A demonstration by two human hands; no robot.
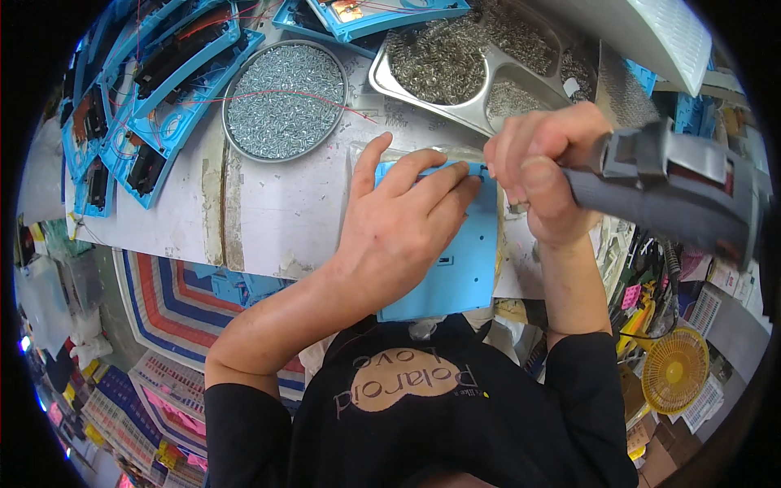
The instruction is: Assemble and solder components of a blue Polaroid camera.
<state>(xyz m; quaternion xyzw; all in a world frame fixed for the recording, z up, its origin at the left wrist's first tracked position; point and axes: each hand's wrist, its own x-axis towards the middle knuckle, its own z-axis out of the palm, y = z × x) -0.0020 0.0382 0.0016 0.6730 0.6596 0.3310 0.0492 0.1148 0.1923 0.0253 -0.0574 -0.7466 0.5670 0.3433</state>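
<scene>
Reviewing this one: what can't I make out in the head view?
In the head view:
- Blue panel: part of its surface, covered by the left hand.
- Dark tool: its front end, hidden by the right hand; its far end, blurred near the dark right rim.
- Small metal parts in the tray: too small to tell their exact shape.

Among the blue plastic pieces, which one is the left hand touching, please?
The flat blue panel in the picture's middle, partly covered by the left hand; the other blue pieces lie apart from that hand.
</scene>
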